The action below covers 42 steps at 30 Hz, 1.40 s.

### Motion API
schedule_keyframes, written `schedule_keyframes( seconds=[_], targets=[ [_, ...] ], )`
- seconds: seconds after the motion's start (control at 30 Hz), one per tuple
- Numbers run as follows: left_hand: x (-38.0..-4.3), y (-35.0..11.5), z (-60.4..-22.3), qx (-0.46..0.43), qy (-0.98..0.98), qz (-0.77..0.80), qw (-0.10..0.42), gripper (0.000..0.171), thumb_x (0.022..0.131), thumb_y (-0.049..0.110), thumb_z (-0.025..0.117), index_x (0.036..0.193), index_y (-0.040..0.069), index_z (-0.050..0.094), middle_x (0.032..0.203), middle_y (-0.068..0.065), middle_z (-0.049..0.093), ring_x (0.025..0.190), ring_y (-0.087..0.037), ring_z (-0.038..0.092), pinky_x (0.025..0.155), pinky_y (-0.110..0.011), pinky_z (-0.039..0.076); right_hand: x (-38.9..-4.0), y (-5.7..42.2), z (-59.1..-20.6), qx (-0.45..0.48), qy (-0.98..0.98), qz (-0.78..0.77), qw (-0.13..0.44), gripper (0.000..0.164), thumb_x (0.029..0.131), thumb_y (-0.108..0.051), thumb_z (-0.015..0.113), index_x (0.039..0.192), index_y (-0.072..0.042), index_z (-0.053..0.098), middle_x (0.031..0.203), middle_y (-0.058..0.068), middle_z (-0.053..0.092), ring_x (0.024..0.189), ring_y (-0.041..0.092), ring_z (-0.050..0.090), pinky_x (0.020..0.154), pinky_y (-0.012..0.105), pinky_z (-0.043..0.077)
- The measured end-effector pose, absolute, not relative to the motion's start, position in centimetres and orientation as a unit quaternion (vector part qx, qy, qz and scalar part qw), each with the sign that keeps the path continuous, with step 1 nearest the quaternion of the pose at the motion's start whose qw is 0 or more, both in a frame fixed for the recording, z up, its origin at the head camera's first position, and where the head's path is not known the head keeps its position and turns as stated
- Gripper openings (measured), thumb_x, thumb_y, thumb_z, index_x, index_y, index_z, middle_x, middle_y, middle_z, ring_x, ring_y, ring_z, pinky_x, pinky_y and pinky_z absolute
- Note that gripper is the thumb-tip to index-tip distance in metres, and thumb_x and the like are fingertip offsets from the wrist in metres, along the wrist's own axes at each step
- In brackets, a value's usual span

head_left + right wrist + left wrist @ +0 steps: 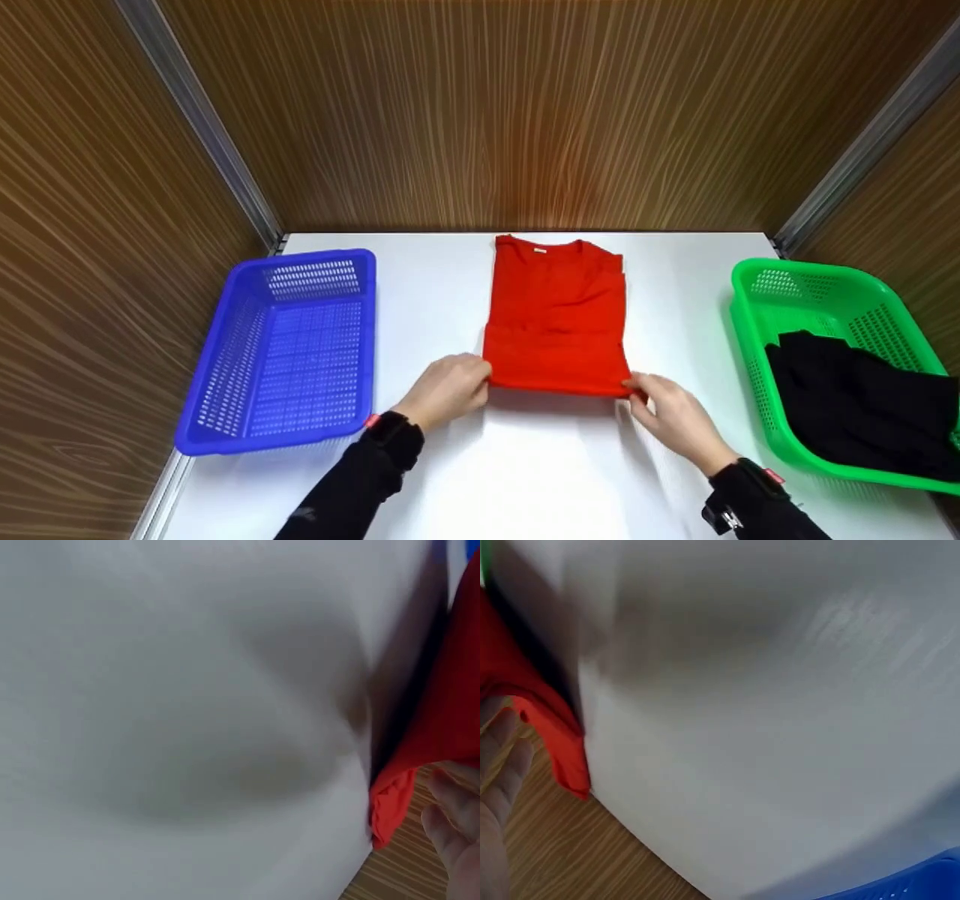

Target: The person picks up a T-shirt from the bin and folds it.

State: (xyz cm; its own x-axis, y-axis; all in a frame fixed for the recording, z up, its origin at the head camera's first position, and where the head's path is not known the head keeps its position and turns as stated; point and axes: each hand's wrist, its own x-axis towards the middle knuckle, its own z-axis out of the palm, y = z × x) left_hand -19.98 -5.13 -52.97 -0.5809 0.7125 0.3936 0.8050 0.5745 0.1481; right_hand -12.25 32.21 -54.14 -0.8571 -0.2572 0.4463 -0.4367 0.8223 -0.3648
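Note:
A red T-shirt (559,315), its sides folded in to a narrow rectangle, lies on the white table with its neckline and small label toward the back wall. My left hand (450,386) pinches its near left corner, and my right hand (671,416) pinches the near right corner. Between them the near edge is lifted a little, with a shadow beneath it. In the left wrist view the red cloth (525,675) hangs over the fingers (510,772). The right wrist view has the cloth (442,705) draped by the right fingers (446,832), their tips partly hidden.
A blue plastic basket (367,337) with nothing in it stands at the left of the white table (555,472). On the right is a green basket (739,315) holding black cloth (862,405). Wood-grain panels (480,112) enclose the back and both sides.

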Motion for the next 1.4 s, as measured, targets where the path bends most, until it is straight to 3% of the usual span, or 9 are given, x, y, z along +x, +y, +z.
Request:
schedule_keyframes(
  seconds=[0.13, 0.3, 0.5, 0.73, 0.83, 0.97, 1.1, 1.3, 1.4],
  targets=[
    [-19.5, -5.7, -50.8, -0.392, -0.866, -0.292, 0.105, 0.01, 0.086, 0.003, 0.069, 0.093, 0.01, 0.065, 0.089, -0.002, 0.07, 0.084, -0.018, 0.067, 0.075, -0.033, 0.057, -11.9, 32.1, -51.7, 0.152, -0.913, 0.333, 0.178, 0.024, 0.086, 0.011, 0.072, 0.098, -0.01, 0.073, 0.107, 0.011, 0.081, 0.082, 0.016, 0.073, 0.065, 0.028, 0.053],
    [-18.6, -6.7, -48.9, -0.345, -0.84, -0.416, 0.029, 0.01, 0.091, 0.002, 0.063, 0.099, 0.007, 0.067, 0.097, -0.006, 0.078, 0.091, -0.018, 0.075, 0.085, -0.036, 0.061, -10.9, 32.0, -48.9, 0.105, -0.9, 0.414, 0.085, 0.015, 0.096, 0.002, 0.068, 0.097, -0.013, 0.07, 0.094, 0.006, 0.081, 0.08, 0.003, 0.068, 0.066, 0.024, 0.045],
    [-17.7, -7.7, -47.5, -0.311, -0.798, -0.51, -0.079, 0.01, 0.094, -0.001, 0.055, 0.096, 0.003, 0.064, 0.076, -0.001, 0.068, 0.064, -0.006, 0.06, 0.061, -0.022, 0.055, -9.7, 32.3, -46.8, 0.14, -0.836, 0.528, -0.05, 0.009, 0.106, -0.004, 0.059, 0.108, 0.004, 0.062, 0.093, 0.009, 0.076, 0.078, 0.01, 0.072, 0.068, 0.03, 0.062],
    [-18.1, -7.9, -46.4, -0.238, -0.754, -0.573, -0.214, 0.015, 0.095, 0.002, 0.047, 0.1, 0.0, 0.06, 0.066, -0.001, 0.063, 0.05, -0.017, 0.065, 0.053, -0.049, 0.062, -10.1, 32.7, -45.9, 0.122, -0.786, 0.59, -0.138, 0.023, 0.109, -0.012, 0.056, 0.117, 0.01, 0.057, 0.088, 0.003, 0.073, 0.07, 0.02, 0.072, 0.06, 0.042, 0.063],
    [-19.0, -7.2, -46.4, -0.213, -0.772, -0.565, -0.2, 0.014, 0.096, 0.006, 0.049, 0.1, 0.003, 0.062, 0.068, 0.0, 0.064, 0.052, -0.017, 0.066, 0.054, -0.046, 0.062, -11.1, 32.6, -46.0, 0.068, -0.807, 0.573, -0.129, 0.028, 0.109, -0.018, 0.059, 0.12, 0.007, 0.058, 0.086, 0.007, 0.071, 0.065, 0.022, 0.069, 0.061, 0.041, 0.062],
    [-20.9, -5.6, -46.9, -0.193, -0.835, -0.504, -0.104, 0.011, 0.096, 0.01, 0.055, 0.095, 0.009, 0.067, 0.08, 0.001, 0.068, 0.062, -0.011, 0.063, 0.061, -0.032, 0.06, -13.3, 32.1, -46.8, 0.013, -0.856, 0.512, -0.072, 0.026, 0.108, -0.02, 0.062, 0.119, 0.003, 0.063, 0.082, 0.008, 0.069, 0.065, 0.023, 0.066, 0.063, 0.035, 0.059],
    [-22.7, -4.0, -48.0, -0.172, -0.89, -0.422, -0.031, 0.011, 0.097, 0.012, 0.06, 0.096, 0.011, 0.07, 0.091, -0.003, 0.073, 0.072, -0.014, 0.06, 0.07, -0.031, 0.052, -15.7, 31.6, -47.9, -0.006, -0.894, 0.447, -0.021, 0.019, 0.107, -0.015, 0.063, 0.115, 0.002, 0.067, 0.08, 0.008, 0.071, 0.063, 0.021, 0.062, 0.059, 0.028, 0.054],
    [-24.3, -2.4, -49.9, -0.117, -0.922, -0.368, -0.031, 0.012, 0.103, 0.016, 0.063, 0.105, 0.009, 0.072, 0.101, -0.009, 0.076, 0.085, -0.023, 0.067, 0.08, -0.041, 0.056, -18.3, 31.4, -50.3, -0.014, -0.926, 0.377, 0.011, 0.015, 0.105, -0.009, 0.062, 0.111, 0.002, 0.07, 0.084, 0.011, 0.074, 0.068, 0.016, 0.062, 0.062, 0.026, 0.049],
    [-24.7, -1.9, -50.9, -0.103, -0.923, -0.368, -0.037, 0.014, 0.106, 0.017, 0.062, 0.112, 0.008, 0.071, 0.108, -0.011, 0.075, 0.096, -0.028, 0.07, 0.086, -0.045, 0.057, -18.6, 31.4, -51.7, -0.008, -0.936, 0.351, 0.027, 0.016, 0.105, -0.009, 0.061, 0.113, 0.003, 0.069, 0.089, 0.016, 0.074, 0.076, 0.025, 0.067, 0.071, 0.035, 0.053]
  ],
)
